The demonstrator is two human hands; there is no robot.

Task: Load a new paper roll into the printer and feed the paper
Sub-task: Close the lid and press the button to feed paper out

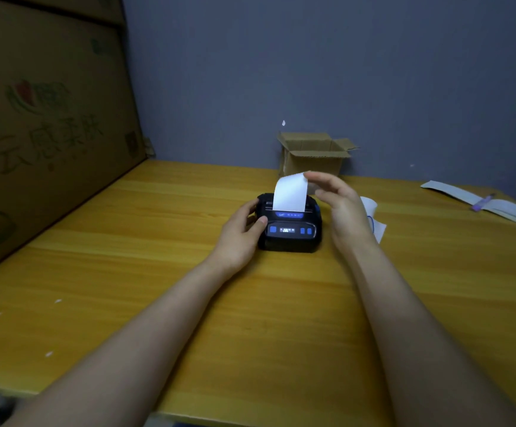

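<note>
A small black printer point(290, 229) with blue buttons and a lit display sits in the middle of the yellow wooden table point(158, 241). A white paper strip point(290, 194) stands up out of its top slot. My left hand point(241, 235) grips the printer's left side, thumb resting on the front panel. My right hand point(340, 208) hovers just right of the printer, fingers spread and blurred, with fingertips at the strip's upper right corner. Whether they pinch the paper is unclear.
A small open cardboard box point(315, 155) stands behind the printer against the grey wall. Loose white paper point(374, 217) lies right of my right hand. A long white strip with a purple object point(481, 203) lies far right. A large cardboard carton point(44, 127) walls the left.
</note>
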